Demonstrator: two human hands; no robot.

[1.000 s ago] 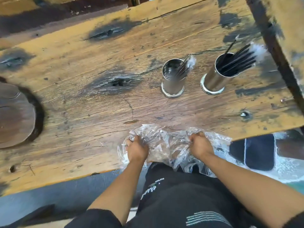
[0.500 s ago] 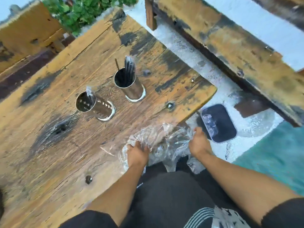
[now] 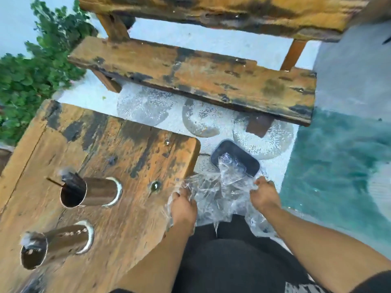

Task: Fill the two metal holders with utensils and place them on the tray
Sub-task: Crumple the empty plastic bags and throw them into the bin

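Observation:
Two shiny metal holders stand on the worn wooden table (image 3: 118, 225) at the left. The farther holder (image 3: 93, 194) has dark utensils poking out of its mouth. The nearer, perforated holder (image 3: 61, 245) shows only a few. Crumpled clear plastic wrap (image 3: 220, 191) hangs between my hands off the table's right corner. My left hand (image 3: 183, 205) grips its left side and my right hand (image 3: 264, 196) grips its right side. Part of the plastic lies over a dark rectangular bin (image 3: 234, 158) on the floor below.
A weathered wooden bench (image 3: 203, 79) stands beyond the table across a pale floor with round grey patches. Green foliage (image 3: 31, 70) fills the far left. A teal surface (image 3: 338, 176) lies to the right. My dark-clothed lap is below the hands.
My view has swung to the right, so the holders now sit at the far left. Both hands have carried the plastic wrap off the table edge toward the dark bin.

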